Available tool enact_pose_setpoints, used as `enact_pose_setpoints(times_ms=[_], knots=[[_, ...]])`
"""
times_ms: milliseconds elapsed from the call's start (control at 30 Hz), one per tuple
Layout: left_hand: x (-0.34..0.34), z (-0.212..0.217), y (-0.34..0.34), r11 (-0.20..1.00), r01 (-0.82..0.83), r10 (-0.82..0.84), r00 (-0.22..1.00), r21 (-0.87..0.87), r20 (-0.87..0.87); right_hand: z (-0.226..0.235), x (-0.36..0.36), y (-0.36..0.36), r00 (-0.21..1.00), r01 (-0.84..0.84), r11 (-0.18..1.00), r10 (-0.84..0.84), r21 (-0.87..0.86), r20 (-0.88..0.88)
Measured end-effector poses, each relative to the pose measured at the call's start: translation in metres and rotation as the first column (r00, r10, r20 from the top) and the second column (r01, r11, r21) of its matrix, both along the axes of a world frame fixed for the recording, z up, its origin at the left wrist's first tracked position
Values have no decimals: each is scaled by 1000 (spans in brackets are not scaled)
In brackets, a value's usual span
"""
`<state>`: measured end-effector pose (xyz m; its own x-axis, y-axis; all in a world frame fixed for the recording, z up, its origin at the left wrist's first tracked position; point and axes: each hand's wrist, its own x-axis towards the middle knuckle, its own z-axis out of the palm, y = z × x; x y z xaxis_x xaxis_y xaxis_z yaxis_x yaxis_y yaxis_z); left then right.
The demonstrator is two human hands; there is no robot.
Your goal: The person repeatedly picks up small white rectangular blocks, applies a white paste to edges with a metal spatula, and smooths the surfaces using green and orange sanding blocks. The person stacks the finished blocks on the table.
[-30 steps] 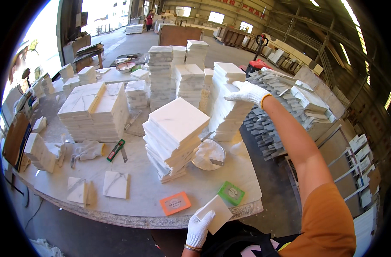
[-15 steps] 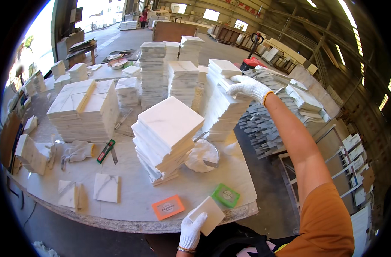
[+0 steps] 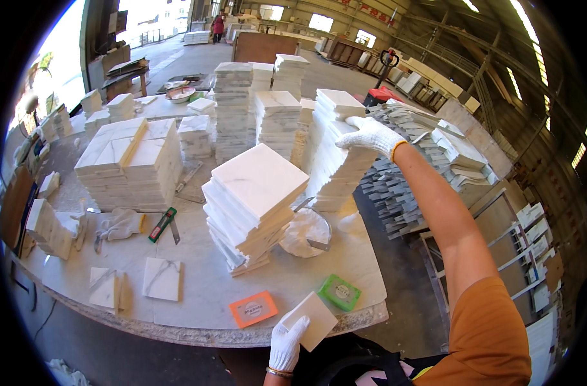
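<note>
The left hand (image 3: 287, 344), in a white glove, holds a single white square tile (image 3: 311, 320) by its lower corner, fingers closed around it, just over the near edge of the round stone table (image 3: 197, 302). Just beside the tile lie a green pad (image 3: 339, 292) and an orange card (image 3: 253, 309). The right hand (image 3: 370, 134), also gloved, rests flat with fingers spread on top of a tall leaning stack of white tiles (image 3: 335, 161); it grips nothing. Between both hands stands a lower tilted tile stack (image 3: 252, 202).
</note>
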<state>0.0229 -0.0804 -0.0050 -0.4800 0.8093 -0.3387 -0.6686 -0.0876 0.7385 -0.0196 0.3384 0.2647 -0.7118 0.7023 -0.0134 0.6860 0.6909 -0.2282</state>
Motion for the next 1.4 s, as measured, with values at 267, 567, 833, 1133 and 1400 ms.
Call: enact_pose_setpoints(times_ms=[267,567,833,1133,1400], knots=[[0,-2,0,1000,2,-2,1000,21,-11,7,9,5,999,-36,997,33,-72,-34],[0,4,-1,998,-24,21,999,53,48,10,82,-62,853,-144,989,136,24,-505],[15,29,2,984,-28,-6,981,176,193,-90,195,-191,911,-220,834,-9,-505,-412],[35,57,8,982,-48,24,991,183,135,-151,233,-238,925,-273,653,-24,-706,-379],[51,67,15,988,-52,32,990,145,138,-136,239,-251,902,-255,362,-246,-897,-355]])
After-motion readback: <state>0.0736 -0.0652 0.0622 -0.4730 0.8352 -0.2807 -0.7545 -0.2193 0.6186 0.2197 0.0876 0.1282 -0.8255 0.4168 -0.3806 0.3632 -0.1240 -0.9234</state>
